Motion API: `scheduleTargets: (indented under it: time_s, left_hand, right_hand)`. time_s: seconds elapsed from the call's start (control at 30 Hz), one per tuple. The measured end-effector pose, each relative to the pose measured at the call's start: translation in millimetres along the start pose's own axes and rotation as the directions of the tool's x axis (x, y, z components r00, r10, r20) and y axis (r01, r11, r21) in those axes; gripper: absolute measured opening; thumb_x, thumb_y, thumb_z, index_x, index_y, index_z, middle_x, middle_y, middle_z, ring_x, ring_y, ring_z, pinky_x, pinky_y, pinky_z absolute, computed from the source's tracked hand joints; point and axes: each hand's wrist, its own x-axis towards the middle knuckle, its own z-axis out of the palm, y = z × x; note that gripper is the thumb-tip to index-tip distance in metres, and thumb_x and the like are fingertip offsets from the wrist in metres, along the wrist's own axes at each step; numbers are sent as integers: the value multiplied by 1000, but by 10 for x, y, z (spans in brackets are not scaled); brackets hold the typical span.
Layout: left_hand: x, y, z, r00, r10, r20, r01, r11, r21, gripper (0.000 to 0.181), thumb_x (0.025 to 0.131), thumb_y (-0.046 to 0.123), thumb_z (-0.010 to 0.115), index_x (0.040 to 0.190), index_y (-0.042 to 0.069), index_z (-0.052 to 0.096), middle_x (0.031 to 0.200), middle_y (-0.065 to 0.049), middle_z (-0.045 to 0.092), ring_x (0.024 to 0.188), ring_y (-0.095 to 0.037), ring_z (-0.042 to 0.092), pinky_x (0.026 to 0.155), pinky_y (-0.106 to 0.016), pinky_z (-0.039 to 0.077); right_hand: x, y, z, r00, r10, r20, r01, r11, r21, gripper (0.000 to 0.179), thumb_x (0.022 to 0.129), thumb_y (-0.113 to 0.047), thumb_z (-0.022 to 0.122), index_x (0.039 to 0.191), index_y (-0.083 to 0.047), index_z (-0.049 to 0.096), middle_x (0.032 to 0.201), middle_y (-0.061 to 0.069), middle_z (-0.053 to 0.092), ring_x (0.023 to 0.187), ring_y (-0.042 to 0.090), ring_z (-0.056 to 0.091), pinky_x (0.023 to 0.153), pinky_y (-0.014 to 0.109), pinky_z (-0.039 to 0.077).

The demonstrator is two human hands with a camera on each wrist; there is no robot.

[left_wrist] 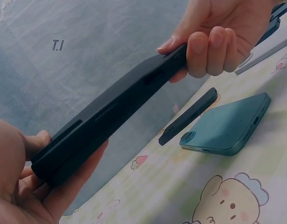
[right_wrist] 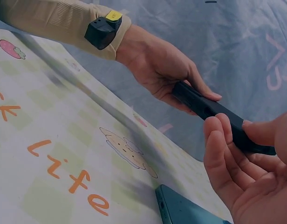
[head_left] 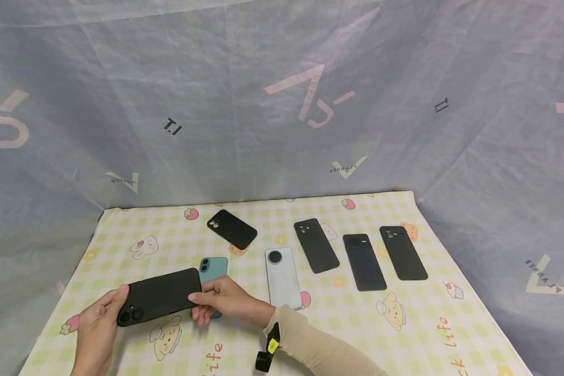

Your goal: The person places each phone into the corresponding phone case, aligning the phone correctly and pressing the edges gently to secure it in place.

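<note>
A black phone case [head_left: 162, 296] is held tilted above the near left of the table, with dark round lenses showing at its camera corner; it looks thick, as with a phone in it. My left hand [head_left: 96, 321] grips the camera end, thumb on one face and fingers behind. At the opposite end, my right hand [head_left: 230, 298] pinches the corner between thumb and curled fingers. Just behind the right hand lies a teal phone [head_left: 216, 269], lenses up, partly hidden in the head view. The left wrist view shows the teal phone [left_wrist: 232, 123] flat on the cloth.
Farther back lies an empty-looking black phone case [head_left: 232, 230]. A white phone [head_left: 283, 279] with a round camera lies right of the teal one. Further right are a black case [head_left: 316, 246], a dark phone [head_left: 364, 263] and another black case [head_left: 404, 254]. A grey curtain [head_left: 244, 104] stands behind.
</note>
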Motion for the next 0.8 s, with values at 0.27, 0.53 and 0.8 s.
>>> scheduleTargets:
  time_s: [0.27,0.53,0.8]
  left_hand:
    - [23,24,21,999,-22,25,22,1000,-17,81,104,64,57,157,1,53,153,-1,52,156,-24,35,130,-47,24]
    - [33,21,29,999,-32,42,34,999,-32,84,104,64,57,158,1,51,158,-9,46,158,-28,32,131,-48,22]
    - [38,0,47,998,-52,46,55,997,-62,86,102,65,59,160,2,49,129,18,57,157,-26,33,130,-41,25]
  right_hand:
    - [-2,-35,3,1000,-16,-1,16,1000,-23,30,109,-14,64,97,14,66,94,42,69,65,7,69,65,21,59]
    - [-1,-19,-8,999,-39,4,39,998,-47,31,109,-16,65,95,12,67,82,25,75,63,8,69,63,21,57]
    - [5,10,-29,998,-59,22,61,994,-87,29,110,-18,63,92,4,68,73,-5,72,61,6,67,60,19,54]
